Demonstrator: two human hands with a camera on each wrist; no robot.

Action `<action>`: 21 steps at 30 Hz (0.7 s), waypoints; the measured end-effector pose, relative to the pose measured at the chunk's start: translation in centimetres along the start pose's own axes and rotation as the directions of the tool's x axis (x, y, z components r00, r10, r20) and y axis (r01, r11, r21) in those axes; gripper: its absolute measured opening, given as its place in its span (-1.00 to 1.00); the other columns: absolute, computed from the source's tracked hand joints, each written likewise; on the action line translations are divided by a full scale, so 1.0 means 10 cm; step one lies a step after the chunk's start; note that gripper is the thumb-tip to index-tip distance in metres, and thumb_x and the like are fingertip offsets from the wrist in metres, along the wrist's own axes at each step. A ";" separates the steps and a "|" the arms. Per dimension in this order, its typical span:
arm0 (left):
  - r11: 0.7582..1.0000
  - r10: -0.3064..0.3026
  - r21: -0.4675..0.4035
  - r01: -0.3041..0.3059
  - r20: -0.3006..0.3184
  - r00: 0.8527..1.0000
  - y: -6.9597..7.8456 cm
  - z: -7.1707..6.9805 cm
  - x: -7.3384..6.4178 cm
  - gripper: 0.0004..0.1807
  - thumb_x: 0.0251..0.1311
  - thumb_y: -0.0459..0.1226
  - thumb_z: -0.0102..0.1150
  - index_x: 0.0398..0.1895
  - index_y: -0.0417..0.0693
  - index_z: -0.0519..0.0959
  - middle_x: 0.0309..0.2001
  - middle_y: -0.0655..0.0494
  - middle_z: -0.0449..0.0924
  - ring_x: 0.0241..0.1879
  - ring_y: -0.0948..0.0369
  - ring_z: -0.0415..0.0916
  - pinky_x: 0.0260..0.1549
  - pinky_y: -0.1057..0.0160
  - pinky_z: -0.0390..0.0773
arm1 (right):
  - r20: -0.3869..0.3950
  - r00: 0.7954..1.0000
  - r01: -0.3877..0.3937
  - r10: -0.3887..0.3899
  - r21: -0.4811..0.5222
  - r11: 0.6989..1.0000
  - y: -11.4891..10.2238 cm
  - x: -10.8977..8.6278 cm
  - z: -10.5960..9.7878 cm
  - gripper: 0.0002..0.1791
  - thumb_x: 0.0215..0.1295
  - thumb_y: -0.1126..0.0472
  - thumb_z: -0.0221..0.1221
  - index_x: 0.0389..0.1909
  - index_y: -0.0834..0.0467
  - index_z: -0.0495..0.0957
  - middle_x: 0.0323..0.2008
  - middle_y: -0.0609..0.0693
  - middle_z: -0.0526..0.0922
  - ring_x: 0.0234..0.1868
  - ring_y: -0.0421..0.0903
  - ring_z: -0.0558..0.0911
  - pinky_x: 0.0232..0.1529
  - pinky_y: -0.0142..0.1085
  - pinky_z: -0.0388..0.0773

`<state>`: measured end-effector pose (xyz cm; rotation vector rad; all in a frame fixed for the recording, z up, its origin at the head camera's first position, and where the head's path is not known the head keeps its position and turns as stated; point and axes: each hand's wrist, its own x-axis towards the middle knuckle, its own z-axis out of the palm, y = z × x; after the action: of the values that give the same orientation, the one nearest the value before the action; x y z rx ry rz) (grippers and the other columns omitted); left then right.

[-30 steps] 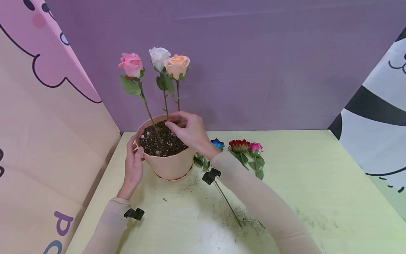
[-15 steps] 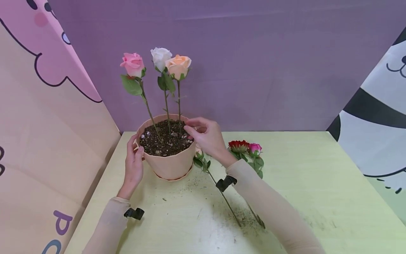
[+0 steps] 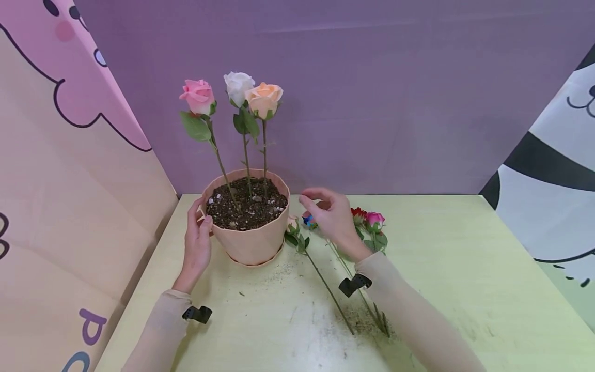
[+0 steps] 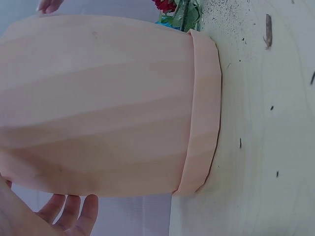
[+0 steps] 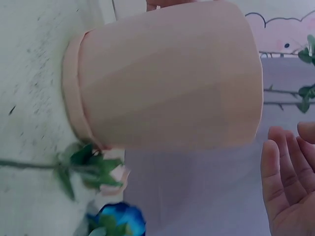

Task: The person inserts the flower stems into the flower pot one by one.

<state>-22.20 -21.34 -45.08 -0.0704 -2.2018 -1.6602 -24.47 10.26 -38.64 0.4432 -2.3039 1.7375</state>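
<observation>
A pale pink flowerpot full of dark soil stands on the table at left. Three roses rise upright from the soil: a pink rose, a white rose and a peach rose. My left hand holds the pot's left side near the rim, its fingers against the wall in the left wrist view. Off the pot's right side, my right hand hovers in the air with relaxed fingers and nothing in them, partly covering the loose flowers behind it.
Right of the pot lie a pale rose, a blue flower, a red flower and a magenta rose. Soil crumbs litter the table. A purple backdrop closes off the back.
My right hand has left the stems over the soil and moved right, past the pot's rim. My left hand stays at the pot, and the three roses keep standing.
</observation>
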 end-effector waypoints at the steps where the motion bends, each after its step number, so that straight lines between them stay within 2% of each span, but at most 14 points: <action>1: 1.000 -0.001 -0.001 0.001 0.001 1.000 0.00 0.00 0.00 -0.39 0.65 -0.16 -0.29 0.70 0.11 0.06 0.48 -0.28 0.31 0.32 -0.08 0.44 0.02 0.41 0.46 | -0.007 1.000 -0.010 0.010 0.001 1.000 0.03 -0.02 -0.03 -0.72 0.49 0.05 0.33 0.06 0.12 0.76 -0.08 0.11 0.83 -0.40 -0.11 0.79 -0.38 -0.24 0.73; 8: 1.000 0.009 -0.001 -0.009 0.004 1.000 0.00 0.00 0.00 -0.39 0.66 -0.17 -0.30 0.71 0.13 0.05 0.47 -0.27 0.31 0.30 -0.04 0.44 0.03 0.41 0.46 | -0.046 0.997 -0.060 0.059 -0.008 0.998 0.26 -0.14 -0.30 -0.68 0.49 0.04 0.32 0.09 0.13 0.75 -0.09 0.14 0.84 -0.41 -0.20 0.77 -0.35 -0.26 0.75; 12: 1.000 0.017 0.000 -0.017 0.002 1.000 -0.01 0.00 0.00 -0.39 0.65 -0.16 -0.29 0.71 0.11 0.06 0.46 -0.27 0.32 0.28 -0.04 0.45 0.02 0.39 0.46 | -0.069 0.994 -0.090 0.090 0.006 0.996 0.39 -0.22 -0.48 -0.69 0.52 0.10 0.29 0.11 0.21 0.72 -0.15 -0.01 0.85 -0.38 -0.21 0.78 -0.36 -0.30 0.74; 15: 1.000 0.017 0.006 -0.017 0.004 1.000 -0.01 0.00 0.00 -0.39 0.66 -0.15 -0.29 0.71 0.12 0.05 0.45 -0.28 0.32 0.27 -0.05 0.45 0.05 0.33 0.47 | -0.082 0.988 -0.130 0.130 -0.001 0.991 0.47 -0.29 -0.61 -0.66 0.54 0.08 0.28 0.15 0.21 0.70 -0.15 -0.07 0.84 -0.36 -0.20 0.79 -0.33 -0.24 0.76; 19: 1.000 0.013 0.011 -0.013 0.006 1.000 -0.02 0.00 0.01 -0.39 0.67 -0.14 -0.30 0.71 0.11 0.03 0.43 -0.30 0.31 0.28 -0.12 0.46 0.11 0.20 0.47 | -0.094 0.978 -0.186 0.185 -0.003 0.983 0.58 -0.40 -0.77 -0.60 0.54 0.04 0.27 0.21 0.22 0.67 -0.06 0.00 0.83 -0.34 -0.18 0.80 -0.29 -0.19 0.78; 21: 1.000 0.011 0.012 -0.011 0.010 1.000 -0.02 0.00 0.00 -0.39 0.67 -0.14 -0.31 0.71 0.10 0.02 0.43 -0.31 0.30 0.30 -0.15 0.46 0.13 0.15 0.47 | -0.105 0.972 -0.213 0.212 0.001 0.977 0.63 -0.45 -0.85 -0.58 0.54 0.03 0.27 0.22 0.23 0.66 -0.06 -0.07 0.83 -0.33 -0.18 0.80 -0.27 -0.19 0.79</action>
<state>-22.28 -21.43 -45.24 -0.0874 -2.2143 -1.6441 -22.64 20.51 -43.51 0.1023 -2.3564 1.7948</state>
